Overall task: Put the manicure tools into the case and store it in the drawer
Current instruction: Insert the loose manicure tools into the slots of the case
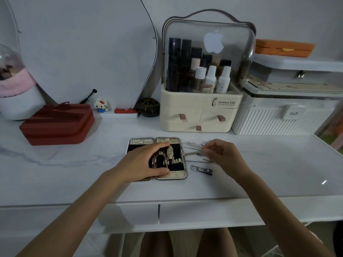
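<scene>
Lying open on the white marble-patterned tabletop (92, 164), the manicure case (177, 176) shows its black lining and elastic loops, with a few metal tools already seated in the right half. The left hand (141, 162) rests over the case's hinge, its fingers spread and curved so that the fingertips touch the upper edge of the right half and the thumb presses the lower edge; it steadies the case more than it clasps it. Just right of the case, the right hand (220, 156) hovers with fingers bent, pinching a slim metal tool (193, 153) whose tip points toward the case. Several other thin tools (193, 144) lie loose on the table beneath and beside that hand, and a nail clipper (201, 170) lies apart, nearer the table's front edge. Two closed drawers (194, 212) sit under the tabletop. Behind stand a cream cosmetic organizer (200, 112) with a clear lid, a dark red pouch (57, 123) and a white ribbed box (278, 121).
</scene>
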